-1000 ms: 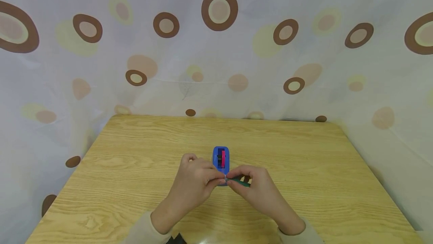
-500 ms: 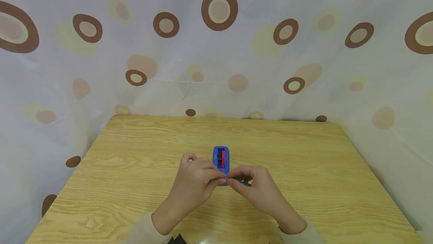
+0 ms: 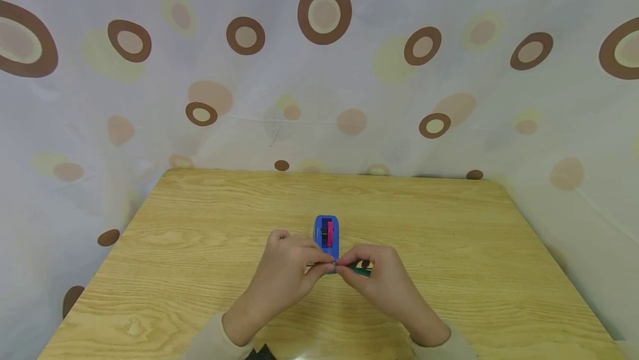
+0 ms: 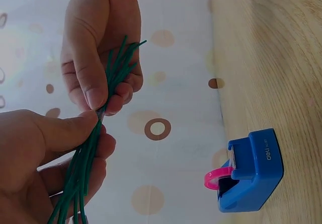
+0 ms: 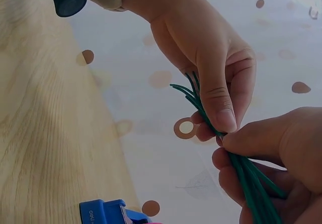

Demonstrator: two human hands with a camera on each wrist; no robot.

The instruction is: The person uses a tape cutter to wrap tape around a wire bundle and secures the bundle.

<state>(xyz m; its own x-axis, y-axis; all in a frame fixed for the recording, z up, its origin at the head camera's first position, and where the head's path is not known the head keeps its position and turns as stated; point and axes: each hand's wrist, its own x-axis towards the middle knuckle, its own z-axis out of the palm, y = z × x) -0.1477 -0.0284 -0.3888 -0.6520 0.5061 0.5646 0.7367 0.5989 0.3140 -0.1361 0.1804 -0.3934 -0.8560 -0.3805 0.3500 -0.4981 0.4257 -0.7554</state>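
Both hands meet over the near end of a blue tape dispenser [image 3: 318, 234] on the table. Between them runs a bundle of thin green strands [image 4: 83, 158], its ends fanning out loosely on either side. My left hand [image 3: 289, 265] pinches the bundle between thumb and fingers. Close beside it, my right hand [image 3: 379, 274] pinches the same bundle, the two thumb tips nearly touching. A small pale, shiny strip [image 4: 100, 114], looking like tape, shows around the strands between the thumbs; most of it is covered by the fingers.
The dispenser carries a pink ring of tape [image 4: 214, 176] and stands upright on the wooden table [image 3: 199, 210]. A pale curtain with brown circles [image 3: 324, 88] hangs behind the table and along both sides. Light sleeves [image 3: 219, 338] cover the forearms.
Hands stay in nearly the same place, the fingertips shifting slightly at the join. A thin dark line now shows between the left thumb and index finger.
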